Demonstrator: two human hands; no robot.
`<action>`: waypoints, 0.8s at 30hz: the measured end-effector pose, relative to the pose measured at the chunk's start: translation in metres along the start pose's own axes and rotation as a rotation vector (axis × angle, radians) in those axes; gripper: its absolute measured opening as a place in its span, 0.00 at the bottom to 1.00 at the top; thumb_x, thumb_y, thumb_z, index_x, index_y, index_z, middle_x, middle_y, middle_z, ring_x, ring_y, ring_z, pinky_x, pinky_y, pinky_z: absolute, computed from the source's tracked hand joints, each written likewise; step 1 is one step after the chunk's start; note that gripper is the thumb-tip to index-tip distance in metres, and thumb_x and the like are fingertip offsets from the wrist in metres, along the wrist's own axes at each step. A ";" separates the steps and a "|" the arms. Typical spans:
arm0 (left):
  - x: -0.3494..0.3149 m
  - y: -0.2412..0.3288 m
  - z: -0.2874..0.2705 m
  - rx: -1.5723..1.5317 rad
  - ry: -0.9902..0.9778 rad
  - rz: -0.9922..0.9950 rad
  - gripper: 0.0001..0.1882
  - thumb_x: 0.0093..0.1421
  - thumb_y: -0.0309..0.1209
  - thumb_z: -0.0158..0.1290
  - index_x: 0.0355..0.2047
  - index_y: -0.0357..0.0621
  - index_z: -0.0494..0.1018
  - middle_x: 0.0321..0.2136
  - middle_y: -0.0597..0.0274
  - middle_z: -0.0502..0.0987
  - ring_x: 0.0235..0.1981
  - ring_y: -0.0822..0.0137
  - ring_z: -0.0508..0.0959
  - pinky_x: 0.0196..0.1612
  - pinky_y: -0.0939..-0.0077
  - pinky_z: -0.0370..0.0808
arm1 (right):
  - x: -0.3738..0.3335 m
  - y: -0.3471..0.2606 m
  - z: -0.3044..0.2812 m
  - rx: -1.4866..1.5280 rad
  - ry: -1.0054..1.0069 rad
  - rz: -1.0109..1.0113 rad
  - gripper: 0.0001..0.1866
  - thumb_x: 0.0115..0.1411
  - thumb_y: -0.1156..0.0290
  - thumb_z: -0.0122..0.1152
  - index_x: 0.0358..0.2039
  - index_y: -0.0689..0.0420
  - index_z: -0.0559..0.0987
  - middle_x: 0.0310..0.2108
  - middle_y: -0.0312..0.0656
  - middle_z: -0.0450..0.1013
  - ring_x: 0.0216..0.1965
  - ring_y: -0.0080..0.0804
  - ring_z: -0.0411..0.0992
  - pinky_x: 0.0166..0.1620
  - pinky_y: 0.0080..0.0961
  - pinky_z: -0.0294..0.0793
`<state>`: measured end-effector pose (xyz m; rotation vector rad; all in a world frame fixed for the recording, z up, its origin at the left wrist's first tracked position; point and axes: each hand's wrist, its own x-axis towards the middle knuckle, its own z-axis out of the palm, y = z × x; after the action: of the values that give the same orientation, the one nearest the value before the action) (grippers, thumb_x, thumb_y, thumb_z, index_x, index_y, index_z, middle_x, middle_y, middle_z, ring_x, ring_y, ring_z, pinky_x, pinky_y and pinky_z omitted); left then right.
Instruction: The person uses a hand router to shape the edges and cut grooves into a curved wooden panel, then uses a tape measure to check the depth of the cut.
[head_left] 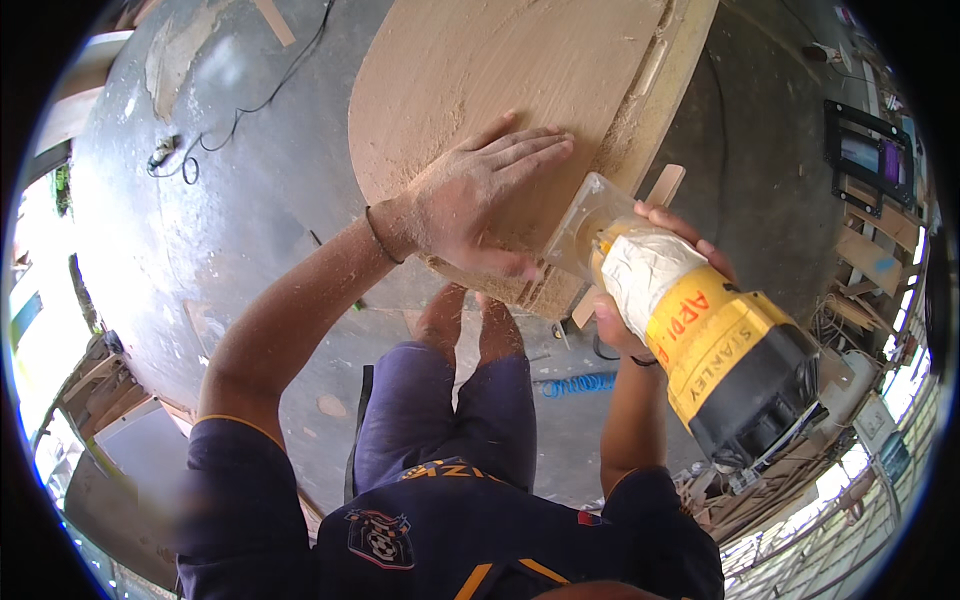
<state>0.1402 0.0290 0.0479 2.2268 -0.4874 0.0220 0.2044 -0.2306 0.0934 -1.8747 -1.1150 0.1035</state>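
A wooden panel [470, 70] with a rounded left edge lies in front of me, dusted with sawdust. Along its right side runs a groove [648, 70] with wood shavings in and around it. My left hand [478, 200] rests palm down on the panel's near part, fingers stretched out. My right hand [622, 328] is wrapped round a yellow and black trim router [725, 345] with whitish tape near its lower end. The router is tilted, its clear base plate [578, 222] toward the panel's near right edge; I cannot tell whether it touches. Its bit is hidden.
Beneath the panel, a wooden strip [666, 186] sticks out to the right. A black cord [240, 120] trails over the grey floor at left. A blue coiled hose [580, 385] lies near my legs. Wood offcuts [868, 260] and a black frame [868, 155] are at the right.
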 end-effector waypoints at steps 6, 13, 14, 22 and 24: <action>0.003 0.015 0.019 0.174 0.015 -0.028 0.61 0.41 0.63 0.62 0.65 0.35 0.51 0.63 0.51 0.60 0.66 0.56 0.58 0.69 0.51 0.48 | 0.006 -0.004 -0.006 -0.162 -0.171 -0.032 0.49 0.49 0.54 0.66 0.62 0.54 0.44 0.53 0.60 0.62 0.53 0.52 0.68 0.57 0.46 0.67; 0.001 0.012 0.029 0.175 0.012 -0.063 0.54 0.41 0.54 0.65 0.64 0.40 0.56 0.61 0.54 0.64 0.65 0.60 0.60 0.69 0.53 0.48 | 0.002 0.012 0.013 -0.137 -0.110 -0.027 0.49 0.50 0.51 0.65 0.61 0.56 0.46 0.51 0.60 0.64 0.49 0.51 0.69 0.54 0.45 0.69; -0.003 0.010 0.029 0.169 0.024 -0.055 0.53 0.42 0.53 0.65 0.63 0.40 0.57 0.61 0.55 0.64 0.65 0.61 0.60 0.69 0.53 0.48 | 0.003 0.014 0.023 -0.131 -0.085 -0.028 0.48 0.50 0.50 0.65 0.61 0.56 0.46 0.50 0.61 0.65 0.48 0.51 0.69 0.52 0.45 0.69; -0.009 -0.004 0.038 0.060 0.226 0.019 0.39 0.47 0.45 0.63 0.58 0.46 0.65 0.57 0.59 0.69 0.63 0.63 0.64 0.68 0.52 0.51 | 0.002 0.027 0.058 0.000 0.206 -0.077 0.47 0.53 0.45 0.60 0.59 0.62 0.46 0.46 0.61 0.65 0.44 0.51 0.70 0.45 0.43 0.73; -0.022 -0.006 0.041 0.079 0.266 0.004 0.33 0.49 0.42 0.62 0.54 0.45 0.68 0.54 0.59 0.72 0.61 0.64 0.66 0.68 0.54 0.53 | 0.003 0.024 0.072 -0.059 0.213 -0.091 0.46 0.57 0.42 0.54 0.59 0.66 0.48 0.43 0.62 0.67 0.42 0.52 0.71 0.45 0.45 0.72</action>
<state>0.1158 0.0094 0.0130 2.2561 -0.3487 0.3405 0.1872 -0.1844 0.0357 -1.8357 -1.0630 -0.1791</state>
